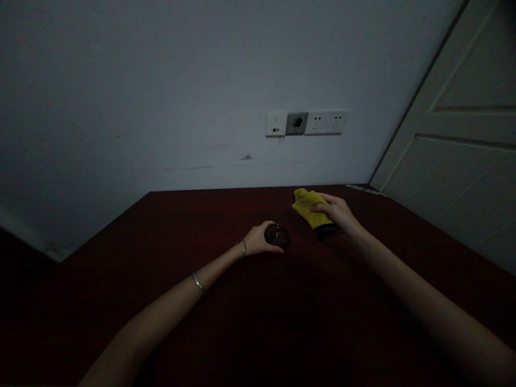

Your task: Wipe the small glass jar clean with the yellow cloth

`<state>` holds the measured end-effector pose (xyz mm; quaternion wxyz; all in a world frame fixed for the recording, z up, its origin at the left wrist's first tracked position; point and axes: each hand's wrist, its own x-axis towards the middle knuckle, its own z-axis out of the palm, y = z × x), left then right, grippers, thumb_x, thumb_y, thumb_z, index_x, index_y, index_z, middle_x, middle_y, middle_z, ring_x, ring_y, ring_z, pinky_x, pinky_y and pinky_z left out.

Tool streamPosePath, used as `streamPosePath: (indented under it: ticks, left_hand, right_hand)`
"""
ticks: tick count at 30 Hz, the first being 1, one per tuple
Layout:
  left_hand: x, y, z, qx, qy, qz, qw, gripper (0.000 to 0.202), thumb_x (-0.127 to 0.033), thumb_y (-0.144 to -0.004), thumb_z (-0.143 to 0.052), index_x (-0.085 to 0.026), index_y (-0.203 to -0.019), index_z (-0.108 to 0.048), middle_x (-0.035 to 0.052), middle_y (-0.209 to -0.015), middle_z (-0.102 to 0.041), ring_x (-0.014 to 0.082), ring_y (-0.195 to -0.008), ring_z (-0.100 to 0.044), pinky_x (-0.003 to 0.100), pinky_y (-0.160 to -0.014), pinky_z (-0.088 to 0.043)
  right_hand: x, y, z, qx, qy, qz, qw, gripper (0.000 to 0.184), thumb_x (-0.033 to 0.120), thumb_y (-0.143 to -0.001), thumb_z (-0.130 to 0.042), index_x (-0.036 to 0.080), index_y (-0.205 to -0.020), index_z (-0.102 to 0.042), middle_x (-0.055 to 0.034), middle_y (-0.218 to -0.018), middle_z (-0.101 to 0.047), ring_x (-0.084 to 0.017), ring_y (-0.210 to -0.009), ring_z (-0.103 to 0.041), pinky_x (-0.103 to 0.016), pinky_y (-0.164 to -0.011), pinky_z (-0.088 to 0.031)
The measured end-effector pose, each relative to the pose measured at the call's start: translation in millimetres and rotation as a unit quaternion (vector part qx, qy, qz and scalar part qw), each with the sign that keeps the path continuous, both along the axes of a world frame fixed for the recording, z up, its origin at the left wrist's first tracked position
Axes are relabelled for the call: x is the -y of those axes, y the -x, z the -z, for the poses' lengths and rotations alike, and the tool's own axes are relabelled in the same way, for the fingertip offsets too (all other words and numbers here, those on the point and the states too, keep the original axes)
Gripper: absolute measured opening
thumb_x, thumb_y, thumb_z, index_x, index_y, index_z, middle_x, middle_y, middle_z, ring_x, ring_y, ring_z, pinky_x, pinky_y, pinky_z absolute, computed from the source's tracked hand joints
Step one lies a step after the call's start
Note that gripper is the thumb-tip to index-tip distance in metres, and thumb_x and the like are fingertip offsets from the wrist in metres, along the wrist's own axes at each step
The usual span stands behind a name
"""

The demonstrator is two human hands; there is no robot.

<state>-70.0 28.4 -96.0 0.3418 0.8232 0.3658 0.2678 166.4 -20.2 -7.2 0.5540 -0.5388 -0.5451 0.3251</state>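
My left hand [260, 239] is wrapped round the side of a small, dark, round glass dish [277, 235], perhaps an ashtray, on the dark red table [226, 212]. Two bracelets circle that forearm. To the right and a little farther back, my right hand [337, 212] grips a folded yellow cloth [309, 207] with a dark edge. Thumb and fingers pinch the cloth, which lies low over the tabletop. A gap of bare table separates the cloth from the dish. The dim light hides the dish's inside.
A pale wall [193, 107] rises behind the table's back edge, with a row of sockets and switches [316, 123] on it. A white panelled door [463, 140] stands at the right. A thin patterned strip [365, 189] lies at the back right corner.
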Motion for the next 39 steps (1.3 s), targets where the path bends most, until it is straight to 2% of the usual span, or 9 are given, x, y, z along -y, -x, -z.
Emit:
streamPosePath:
  ticks: [4,8,16,19,22,25,28,33,39]
  left_hand:
    - [1.3,0.8,-1.8,0.006,0.008,0.002,1.0,0.087,-0.048,-0.046,-0.086,-0.017,-0.12,-0.051,0.0118,-0.11,-0.069,0.0275,-0.105,-0.064,0.041,-0.094,-0.049]
    - [2.6,-1.1,-4.6,0.014,0.01,-0.008,1.0,0.085,-0.045,-0.045,-0.087,-0.018,-0.118,-0.053,0.0111,-0.109,-0.069,0.0278,-0.106,-0.064,0.042,-0.095,-0.049]
    - [-0.4,-6.9,-8.2,0.039,0.015,-0.038,0.998,0.085,-0.042,-0.041,-0.089,-0.015,-0.115,-0.055,0.012,-0.105,-0.07,0.0285,-0.101,-0.066,0.043,-0.092,-0.05]
    - [-1.4,-10.6,-11.8,0.058,0.013,-0.044,0.997,0.086,-0.039,-0.041,-0.089,-0.016,-0.116,-0.053,0.0117,-0.109,-0.068,0.0282,-0.104,-0.064,0.042,-0.095,-0.049]
    - [0.4,-16.3,-19.9,0.14,0.028,-0.046,0.989,0.086,-0.033,-0.042,-0.09,-0.016,-0.117,-0.052,0.0131,-0.115,-0.065,0.0286,-0.109,-0.061,0.044,-0.099,-0.046]
    - [4.1,-22.3,-30.5,0.257,0.075,-0.03,0.963,0.083,-0.029,-0.045,-0.09,-0.016,-0.116,-0.049,0.0153,-0.119,-0.062,0.0292,-0.113,-0.059,0.046,-0.101,-0.044]
    - [6.8,-25.7,-38.9,0.327,0.099,-0.02,0.94,0.084,-0.031,-0.046,-0.09,-0.015,-0.116,-0.047,0.0164,-0.121,-0.06,0.0295,-0.116,-0.057,0.048,-0.104,-0.041]
    - [6.9,-25.6,-40.8,0.373,0.08,-0.019,0.924,0.092,-0.039,-0.042,-0.09,-0.017,-0.118,-0.043,0.0164,-0.122,-0.058,0.0303,-0.119,-0.055,0.049,-0.106,-0.038]
    - [9.7,-28.3,-39.3,0.37,0.056,-0.032,0.927,0.093,-0.04,-0.041,-0.091,-0.017,-0.116,-0.04,0.0164,-0.12,-0.057,0.0308,-0.118,-0.055,0.048,-0.104,-0.041]
  right_hand:
    - [-13.4,2.4,-7.4,-0.093,-0.015,0.04,0.995,0.035,0.025,-0.057,-0.06,0.016,-0.09,-0.066,-0.0069,-0.086,-0.072,-0.021,-0.069,-0.066,-0.031,-0.06,-0.053]
    - [-22.1,9.4,-17.2,-0.141,-0.04,0.059,0.987,0.034,0.023,-0.054,-0.061,0.016,-0.088,-0.064,-0.0055,-0.085,-0.07,-0.02,-0.071,-0.065,-0.03,-0.063,-0.053]
    - [-32.8,18.5,-16.0,-0.092,-0.064,0.058,0.992,0.034,0.023,-0.055,-0.062,0.017,-0.087,-0.068,-0.0039,-0.082,-0.07,-0.023,-0.077,-0.064,-0.032,-0.065,-0.051]
    - [-40.9,14.5,-11.0,-0.049,-0.069,0.043,0.995,0.039,0.024,-0.055,-0.062,0.017,-0.093,-0.069,-0.0038,-0.091,-0.071,-0.024,-0.086,-0.064,-0.034,-0.074,-0.051]
    - [-47.8,8.8,-6.0,-0.012,-0.063,0.021,0.998,0.043,0.026,-0.059,-0.06,0.017,-0.1,-0.069,-0.0046,-0.097,-0.071,-0.025,-0.09,-0.064,-0.036,-0.079,-0.05]
    - [-48.8,5.3,-3.0,0.024,-0.049,-0.016,0.998,0.043,0.024,-0.062,-0.06,0.017,-0.103,-0.068,-0.0047,-0.098,-0.071,-0.024,-0.091,-0.064,-0.037,-0.082,-0.049]
    - [-43.9,7.3,-2.9,0.052,-0.031,-0.068,0.996,0.041,0.022,-0.064,-0.061,0.019,-0.104,-0.068,-0.004,-0.1,-0.072,-0.023,-0.091,-0.064,-0.037,-0.082,-0.049]
    - [-33.1,21.3,-7.4,0.049,-0.001,-0.129,0.99,0.041,0.027,-0.068,-0.058,0.017,-0.107,-0.067,-0.0077,-0.099,-0.073,-0.022,-0.08,-0.067,-0.035,-0.072,-0.052]
    - [-22.7,32.0,-15.1,0.063,-0.023,-0.131,0.989,0.041,0.028,-0.071,-0.056,0.016,-0.109,-0.065,-0.0089,-0.105,-0.071,-0.024,-0.089,-0.067,-0.037,-0.077,-0.051]
